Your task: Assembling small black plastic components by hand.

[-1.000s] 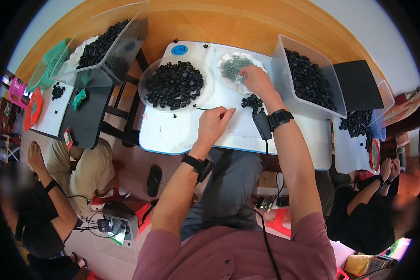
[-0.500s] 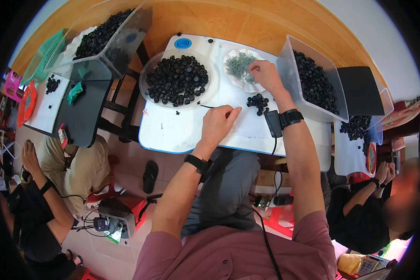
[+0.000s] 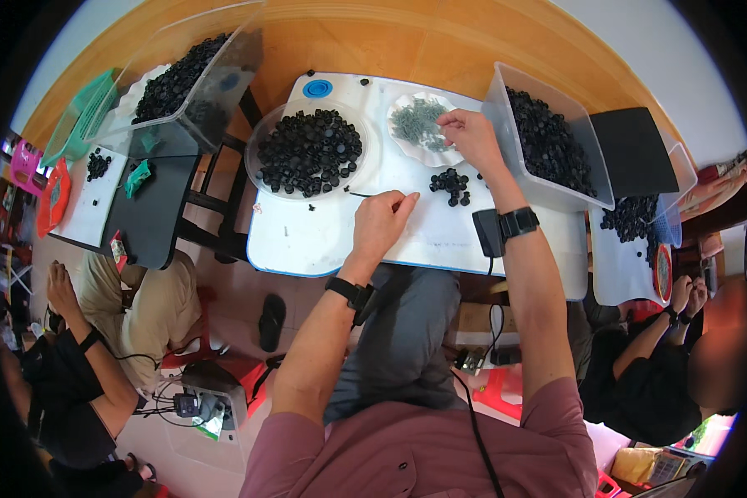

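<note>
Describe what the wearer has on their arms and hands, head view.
Both hands bare, no gloves: left hand, right hand. Each wrist carries a black band with a dark boxy module: left band, right band. A thin black cable runs toward the body. Dusty-pink sleeves end near the elbows.

The round tray (image 3: 266, 141) of caps lies left of the left hand (image 3: 382, 224). The small plate (image 3: 407, 145) sits under the right hand (image 3: 473, 137), the cap pile (image 3: 450, 184) between both hands, the bin (image 3: 506, 108) right.

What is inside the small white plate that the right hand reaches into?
The white plate holds a heap of small grey-green pieces. The right hand covers its right edge, so what lies under the fingers cannot be seen.
</note>
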Motion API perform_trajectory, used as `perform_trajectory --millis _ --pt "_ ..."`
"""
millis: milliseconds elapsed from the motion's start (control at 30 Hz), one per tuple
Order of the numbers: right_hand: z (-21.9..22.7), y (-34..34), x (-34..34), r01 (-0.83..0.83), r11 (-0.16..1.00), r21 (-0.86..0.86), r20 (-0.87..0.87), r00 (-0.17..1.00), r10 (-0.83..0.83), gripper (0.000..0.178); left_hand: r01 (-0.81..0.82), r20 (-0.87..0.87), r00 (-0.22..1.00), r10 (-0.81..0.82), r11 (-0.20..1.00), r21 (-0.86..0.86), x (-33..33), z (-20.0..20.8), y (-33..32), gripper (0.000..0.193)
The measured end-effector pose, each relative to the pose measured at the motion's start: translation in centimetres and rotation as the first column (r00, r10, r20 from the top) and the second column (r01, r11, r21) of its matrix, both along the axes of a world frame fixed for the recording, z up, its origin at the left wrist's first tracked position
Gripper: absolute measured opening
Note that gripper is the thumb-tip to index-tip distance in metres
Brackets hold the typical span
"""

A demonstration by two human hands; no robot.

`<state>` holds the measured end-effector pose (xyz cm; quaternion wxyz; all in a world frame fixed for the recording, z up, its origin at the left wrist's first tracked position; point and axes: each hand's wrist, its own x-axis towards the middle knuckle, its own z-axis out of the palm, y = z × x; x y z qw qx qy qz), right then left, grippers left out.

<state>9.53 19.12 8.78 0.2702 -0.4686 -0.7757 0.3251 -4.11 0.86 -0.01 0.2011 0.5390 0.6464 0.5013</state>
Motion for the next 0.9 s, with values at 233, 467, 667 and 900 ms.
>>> perform_trajectory --millis 233,467,667,900 --pt "-4.2 -11.1 6.1 0.164 0.979 0.122 -0.247 0.960 -0.130 0.018 0.000 0.013 1.000 0.001 0.999 -0.034 -0.4 0.5 0.2 0.035" --pt "-8.8 -12.8 9.9 0.292 0.951 0.101 -0.312 0.917 -0.248 0.016 0.001 0.101 0.995 0.007 0.996 -0.085 0.0 -0.1 0.3 0.030" --pt "-9.2 -12.3 10.6 0.275 0.958 0.083 -0.369 0.901 -0.227 0.014 0.050 -0.112 0.990 -0.079 0.969 -0.243 -0.1 2.3 1.3 0.037" --pt "-9.1 -12.4 10.6 0.298 0.951 0.086 -0.412 0.879 -0.238 0.014 0.043 -0.334 0.940 -0.064 0.997 -0.068 3.2 1.8 3.7 0.040"
